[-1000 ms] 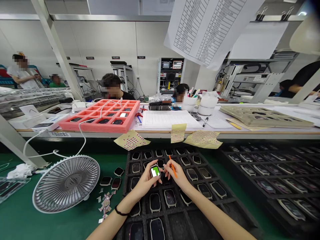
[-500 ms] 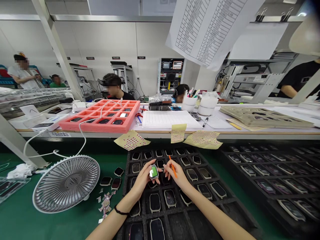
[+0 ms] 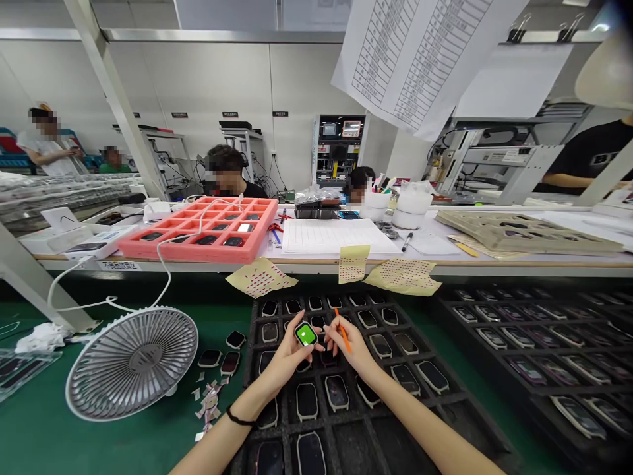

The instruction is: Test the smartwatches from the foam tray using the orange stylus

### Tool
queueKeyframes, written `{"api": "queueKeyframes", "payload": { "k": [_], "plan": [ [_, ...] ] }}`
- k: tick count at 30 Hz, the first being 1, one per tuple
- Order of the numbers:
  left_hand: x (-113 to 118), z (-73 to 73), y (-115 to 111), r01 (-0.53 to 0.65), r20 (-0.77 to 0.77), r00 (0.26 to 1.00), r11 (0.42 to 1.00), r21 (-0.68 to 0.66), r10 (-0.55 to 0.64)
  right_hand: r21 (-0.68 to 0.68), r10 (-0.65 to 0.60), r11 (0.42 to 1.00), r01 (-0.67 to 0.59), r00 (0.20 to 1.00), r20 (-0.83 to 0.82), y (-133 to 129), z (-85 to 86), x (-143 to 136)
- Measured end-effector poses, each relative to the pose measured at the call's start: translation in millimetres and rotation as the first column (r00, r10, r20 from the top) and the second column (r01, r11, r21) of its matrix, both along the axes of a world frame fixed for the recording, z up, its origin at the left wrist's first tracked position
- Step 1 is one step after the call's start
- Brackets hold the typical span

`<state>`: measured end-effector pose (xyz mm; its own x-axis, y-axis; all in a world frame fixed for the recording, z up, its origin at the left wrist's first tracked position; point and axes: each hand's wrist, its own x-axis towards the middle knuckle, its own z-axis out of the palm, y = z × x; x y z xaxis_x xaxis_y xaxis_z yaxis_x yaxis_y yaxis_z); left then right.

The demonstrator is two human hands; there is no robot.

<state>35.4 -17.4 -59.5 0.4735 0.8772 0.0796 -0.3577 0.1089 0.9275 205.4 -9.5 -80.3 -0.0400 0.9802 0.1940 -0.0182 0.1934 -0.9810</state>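
My left hand holds a smartwatch with a lit green screen, its fingers closed round the case edges. Just to the right, my right hand grips an orange stick that points up and left; its fingertips are close to the watch. Both hands are above a black foam tray whose compartments hold several dark-screened watch faces. The part of the tray under my hands is hidden.
A round fan, loose watches and small paper scraps are left of the tray. Another black tray lies right. On the shelf ahead are a pink foam tray and paper sheets. People sit beyond.
The watch in my left hand has turned, so its green screen shows more fully, and the left fingers have shifted around it. My right hand has barely moved.
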Motion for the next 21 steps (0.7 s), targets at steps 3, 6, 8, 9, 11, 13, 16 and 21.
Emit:
{"api": "queueKeyframes", "payload": {
  "k": [3,6,8,9,11,13,16,21],
  "plan": [
    [0.3,2.2,0.0,-0.047,-0.015,0.999,0.999,-0.016,0.047,0.004,-0.003,1.000,0.003,1.000,-0.001,-0.1,0.3,-0.2],
    [-0.6,7.6,-1.4,-0.064,-0.031,0.998,0.996,-0.061,0.063,0.004,-0.015,1.000,0.015,1.000,0.003,-0.5,1.2,-0.6],
    [-1.3,10.4,-2.0,-0.064,-0.043,0.997,0.996,-0.066,0.061,0.004,-0.019,1.000,0.019,1.000,0.007,-0.9,1.7,-0.8],
    [-1.5,11.0,-1.9,-0.062,-0.046,0.997,0.996,-0.065,0.059,0.003,-0.020,1.000,0.020,1.000,0.007,-1.0,2.0,-0.8],
    [-1.6,10.6,-1.0,-0.054,-0.045,0.998,0.996,-0.066,0.051,0.000,-0.015,1.000,0.015,1.000,0.002,-1.4,2.5,-0.9],
    [-1.4,8.9,0.6,-0.051,-0.030,0.998,0.996,-0.074,0.049,-0.007,-0.014,1.000,0.014,1.000,-0.006,-1.8,3.1,-1.1],
    [-1.2,7.0,2.5,-0.063,-0.008,0.998,0.995,-0.081,0.062,-0.018,-0.016,1.000,0.016,1.000,-0.016,-2.2,4.1,-1.8],
    [-1.8,8.6,1.3,-0.058,0.009,0.998,0.993,-0.102,0.059,-0.016,-0.023,1.000,0.023,1.000,-0.012,-2.1,5.0,-2.3]
  ]
}}
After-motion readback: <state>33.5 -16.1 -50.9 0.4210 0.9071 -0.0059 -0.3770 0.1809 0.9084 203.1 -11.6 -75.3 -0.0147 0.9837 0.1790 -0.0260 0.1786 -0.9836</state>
